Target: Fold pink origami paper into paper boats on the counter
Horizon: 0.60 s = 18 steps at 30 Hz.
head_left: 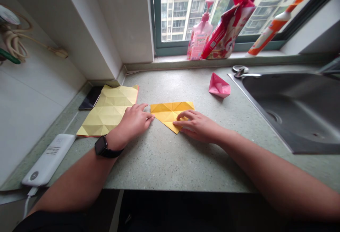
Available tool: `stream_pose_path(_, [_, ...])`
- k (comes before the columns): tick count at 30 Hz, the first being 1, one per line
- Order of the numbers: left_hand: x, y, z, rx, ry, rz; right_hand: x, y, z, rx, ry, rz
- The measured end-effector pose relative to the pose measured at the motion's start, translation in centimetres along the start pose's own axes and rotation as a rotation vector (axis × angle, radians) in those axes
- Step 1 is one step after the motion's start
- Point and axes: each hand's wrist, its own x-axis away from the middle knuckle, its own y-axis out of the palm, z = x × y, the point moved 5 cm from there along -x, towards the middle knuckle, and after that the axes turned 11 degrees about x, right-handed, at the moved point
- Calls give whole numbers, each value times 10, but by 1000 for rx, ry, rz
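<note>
A small yellow-orange sheet of origami paper [166, 115] lies on the counter in front of me. It has many creases, a straight top edge and a lower corner pointing towards me. My left hand [136, 118], with a black watch on its wrist, rests open at the paper's left corner, fingertips at or beside the edge. Over the right part of the paper, my right hand [198, 125] has its curved fingers apart, fingertips resting on the sheet; its palm hides some of the right edge. Left of my left hand are larger creased pale-yellow sheets [106, 109].
A folded pink paper piece [219, 86] stands near the sink [287, 108]. A dark phone [90, 98] and a white power bank [49, 159] with a cable lie left. On the sill stand a pink pump bottle [199, 39], a red bag [228, 30] and an orange-white bottle [273, 30].
</note>
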Motion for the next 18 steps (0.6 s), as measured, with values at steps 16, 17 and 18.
stream_pose_path(16, [3, -2, 7, -50, 141, 236, 0, 0, 0, 12, 3, -10])
stream_pose_path(17, [4, 1, 13, 9, 244, 227, 0, 0, 0, 10, 5, -1])
stream_pose_path(18, [5, 6, 19, 72, 354, 195, 0, 1, 0, 8, 9, 8])
